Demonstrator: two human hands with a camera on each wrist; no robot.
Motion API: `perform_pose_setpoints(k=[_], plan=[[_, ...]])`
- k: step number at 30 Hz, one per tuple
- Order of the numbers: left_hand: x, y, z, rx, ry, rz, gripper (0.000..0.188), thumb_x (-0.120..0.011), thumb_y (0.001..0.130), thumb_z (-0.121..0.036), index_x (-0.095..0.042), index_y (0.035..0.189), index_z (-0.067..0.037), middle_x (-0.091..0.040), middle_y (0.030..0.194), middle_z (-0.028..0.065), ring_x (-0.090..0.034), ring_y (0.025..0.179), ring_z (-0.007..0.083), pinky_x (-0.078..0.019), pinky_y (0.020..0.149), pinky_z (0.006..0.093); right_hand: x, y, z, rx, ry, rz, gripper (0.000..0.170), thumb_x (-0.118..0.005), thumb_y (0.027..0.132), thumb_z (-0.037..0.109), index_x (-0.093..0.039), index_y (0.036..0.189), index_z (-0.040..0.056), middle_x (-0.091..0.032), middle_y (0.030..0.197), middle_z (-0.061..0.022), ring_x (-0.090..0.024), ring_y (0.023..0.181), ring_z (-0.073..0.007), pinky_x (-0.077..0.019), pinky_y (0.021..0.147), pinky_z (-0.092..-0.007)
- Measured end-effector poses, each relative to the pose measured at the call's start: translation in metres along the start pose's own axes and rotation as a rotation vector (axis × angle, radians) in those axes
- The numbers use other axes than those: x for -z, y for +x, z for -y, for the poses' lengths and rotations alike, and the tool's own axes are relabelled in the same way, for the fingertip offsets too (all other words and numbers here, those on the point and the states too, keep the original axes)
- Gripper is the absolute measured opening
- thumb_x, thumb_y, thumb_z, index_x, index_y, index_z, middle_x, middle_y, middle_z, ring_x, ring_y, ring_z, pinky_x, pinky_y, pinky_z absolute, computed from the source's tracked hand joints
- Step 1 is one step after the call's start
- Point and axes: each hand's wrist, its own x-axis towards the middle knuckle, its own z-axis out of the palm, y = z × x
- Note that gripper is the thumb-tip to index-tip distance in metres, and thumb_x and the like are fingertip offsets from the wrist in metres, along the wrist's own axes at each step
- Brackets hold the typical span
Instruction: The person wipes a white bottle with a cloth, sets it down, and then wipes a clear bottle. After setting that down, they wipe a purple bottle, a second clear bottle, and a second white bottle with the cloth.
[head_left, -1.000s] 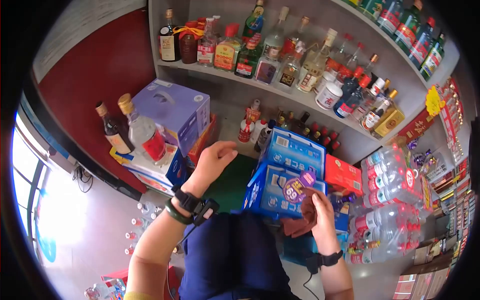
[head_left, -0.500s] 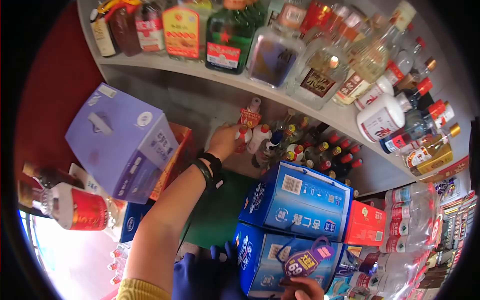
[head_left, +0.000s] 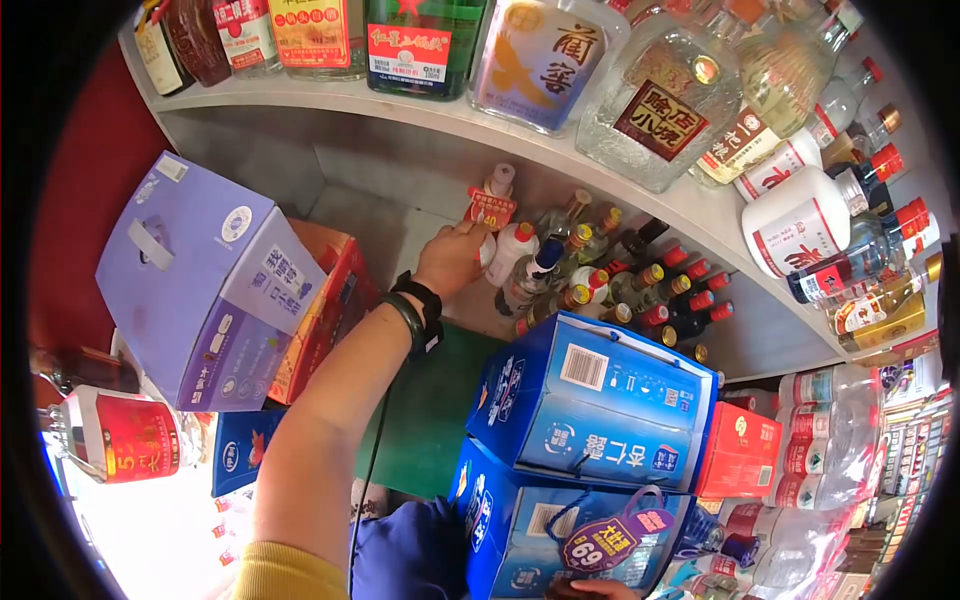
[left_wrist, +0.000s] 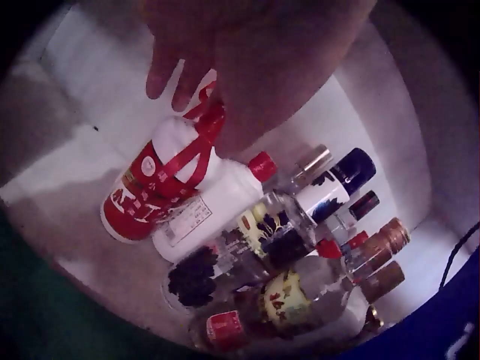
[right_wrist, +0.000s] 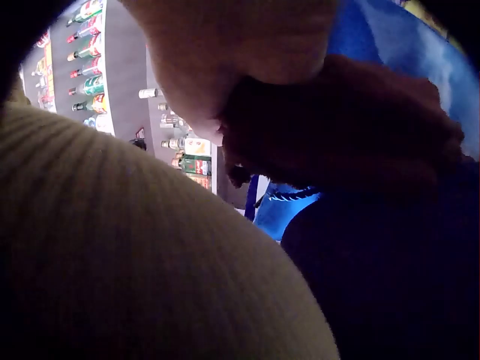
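Observation:
My left hand (head_left: 450, 262) reaches under the shelf and grips the top of a white bottle (left_wrist: 154, 184) with a red label and red ribbon. In the left wrist view, the palm and thumb side cover its red cap while two fingers extend beyond it. Another white bottle (left_wrist: 214, 202) with a red cap stands beside it, near clear bottles (left_wrist: 285, 300). At the bottom of the head view, my right hand (head_left: 602, 589) is mostly out of frame. It holds a crumpled brown cloth (right_wrist: 337, 127), beside the blue carton (head_left: 520, 540).
A curved shelf (head_left: 400, 125) of liquor bottles overhangs the left arm. The purple box (head_left: 190, 280) stands left, with a red box (head_left: 335, 310) behind. Another blue carton (head_left: 600, 400), a small red box (head_left: 740, 450) and packed water bottles (head_left: 825, 430) stand right.
My left hand has moved forward from above the floor to the bottle under the shelf. The view has come closer to the shelf. The right hand has dropped low in view with the cloth.

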Motion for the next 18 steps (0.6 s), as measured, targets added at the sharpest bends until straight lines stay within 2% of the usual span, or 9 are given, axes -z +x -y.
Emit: perform_pose_setpoints(k=[2, 4, 6, 7, 9, 10, 12, 16, 18], plan=[[0.002, -0.002, -0.008, 0.02, 0.183, -0.026, 0.051, -0.071, 0.074, -0.008, -0.053, 0.121, -0.011, -0.06, 0.111, 0.012, -0.063, 0.1, 0.0322, -0.0542, 0.081, 0.0397, 0.001, 0.0, -0.004, 0.032, 0.012, 0.017, 0.042, -0.049, 0.098, 0.004, -0.04, 0.139, 0.0006, -0.052, 0.138, -0.0177, -0.057, 0.072, -0.0157, -0.0455, 0.061, -0.0279], [0.004, -0.008, -0.012, 0.079, 0.166, -0.016, 0.045, -0.07, 0.074, -0.006, -0.053, 0.116, -0.009, -0.059, 0.108, 0.0135, -0.064, 0.096, 0.0329, -0.0545, 0.079, 0.0398, 0.0, 0.001, -0.004, 0.068, 0.021, 0.029, 0.042, -0.048, 0.099, 0.003, -0.04, 0.14, 0.0008, -0.051, 0.14, -0.0179, -0.056, 0.071, -0.0156, -0.045, 0.06, -0.0278], [0.003, -0.014, -0.01, 0.134, 0.144, 0.001, 0.039, -0.069, 0.074, -0.003, -0.053, 0.11, -0.007, -0.059, 0.105, 0.015, -0.065, 0.092, 0.0337, -0.0548, 0.077, 0.0398, -0.003, 0.002, -0.002, 0.07, 0.068, 0.004, 0.041, -0.046, 0.099, 0.002, -0.039, 0.14, 0.0005, -0.061, 0.121, -0.0181, -0.053, 0.066, -0.0151, -0.0422, 0.056, -0.0276], [0.003, -0.019, -0.006, 0.142, 0.112, -0.021, 0.038, -0.068, 0.074, -0.002, -0.053, 0.108, -0.006, -0.059, 0.104, 0.0165, -0.065, 0.09, 0.0347, -0.0546, 0.077, 0.0409, -0.001, 0.002, -0.005, 0.071, 0.068, -0.001, 0.041, -0.046, 0.099, 0.002, -0.039, 0.14, 0.0005, -0.061, 0.121, -0.0181, -0.053, 0.066, -0.0151, -0.0422, 0.056, -0.0276], [0.008, -0.028, -0.003, 0.173, 0.04, -0.045, 0.032, -0.065, 0.074, 0.0, -0.052, 0.103, -0.004, -0.058, 0.101, 0.0198, -0.064, 0.089, 0.0381, -0.053, 0.075, 0.0441, 0.0, 0.003, -0.012, 0.124, 0.027, 0.065, 0.041, -0.046, 0.099, 0.001, -0.039, 0.14, 0.0, -0.061, 0.092, -0.0134, -0.05, 0.063, -0.0145, -0.0397, 0.055, -0.0272], [0.012, -0.033, -0.003, 0.171, 0.041, -0.045, 0.032, -0.065, 0.074, 0.0, -0.052, 0.103, -0.004, -0.058, 0.101, 0.0198, -0.064, 0.089, 0.0381, -0.053, 0.075, 0.0441, -0.001, 0.001, -0.012, 0.126, 0.028, 0.064, 0.041, -0.046, 0.099, 0.001, -0.039, 0.14, 0.0, -0.061, 0.092, -0.0134, -0.05, 0.063, -0.0145, -0.0397, 0.055, -0.0272], [0.023, -0.041, -0.01, 0.14, -0.025, -0.102, 0.025, -0.061, 0.076, 0.002, -0.053, 0.099, -0.004, -0.057, 0.097, 0.0201, -0.062, 0.087, 0.0408, -0.0514, 0.074, 0.0466, -0.007, 0.001, -0.005, 0.046, 0.067, -0.032, 0.041, -0.048, 0.099, 0.002, -0.039, 0.139, -0.0004, -0.052, 0.076, -0.0079, -0.049, 0.062, -0.0141, -0.038, 0.054, -0.0268], [0.092, -0.083, -0.058, 0.141, -0.051, -0.037, 0.019, -0.058, 0.077, 0.002, -0.053, 0.095, -0.003, -0.057, 0.095, 0.0196, -0.06, 0.086, 0.0419, -0.0498, 0.074, 0.0476, -0.014, 0.0, -0.002, 0.009, 0.064, -0.111, 0.04, -0.05, 0.1, 0.007, -0.041, 0.139, 0.0047, -0.057, 0.082, -0.0089, -0.049, 0.06, -0.0133, -0.0362, 0.049, -0.024], [0.131, -0.105, -0.08, 0.042, -0.058, -0.099, 0.018, -0.059, 0.078, 0.001, -0.053, 0.094, -0.003, -0.057, 0.095, 0.0189, -0.059, 0.087, 0.0415, -0.0492, 0.075, 0.0472, 0.001, 0.0, -0.01, -0.047, 0.008, -0.099, 0.032, -0.047, 0.098, 0.004, -0.046, 0.13, -0.0015, -0.064, 0.111, -0.0205, -0.066, 0.076, -0.0207, -0.0531, 0.061, -0.0309]])
